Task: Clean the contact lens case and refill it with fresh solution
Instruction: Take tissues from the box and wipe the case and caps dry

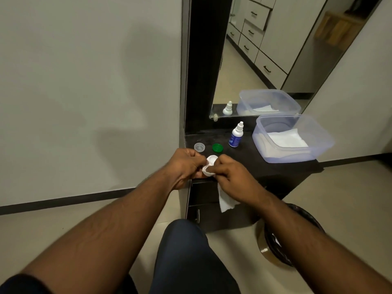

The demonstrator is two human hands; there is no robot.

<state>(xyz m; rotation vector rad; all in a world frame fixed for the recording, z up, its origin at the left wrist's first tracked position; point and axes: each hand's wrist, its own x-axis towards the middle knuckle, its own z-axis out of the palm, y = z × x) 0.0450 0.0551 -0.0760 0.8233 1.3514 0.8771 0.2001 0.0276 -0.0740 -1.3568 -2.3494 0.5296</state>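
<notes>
The contact lens case (210, 164), white and two-welled, is gripped at its near-left end by the curled fingers of the left hand (184, 164), just in front of the dark dresser top (254, 162). The right hand (230, 170) is closed round a white tissue (226, 200), a pinched wad of which is pressed into the nearer well while the loose tail hangs down below the wrist. The farther well is seen open and uncovered.

Behind the case, on the dresser top, a clear cap (199, 147) and a green cap (217, 147) are laid side by side, both off. Just right of the green cap the solution bottle (235, 135) is stood upright, its nozzle cap apparently on. Farther right of the case, a translucent plastic tub (316, 149) holding folded white tissues is set against the mirror (275, 49). A lined waste bin (290, 236) is placed on the floor below and right of the case.

The wiping step is judged to be in hand, with refilling not yet begun. Next, the other well would likely need the same wipe; the tissue would then have to be dropped, the bottle taken up and opened, and both wells filled while the case is kept level.
</notes>
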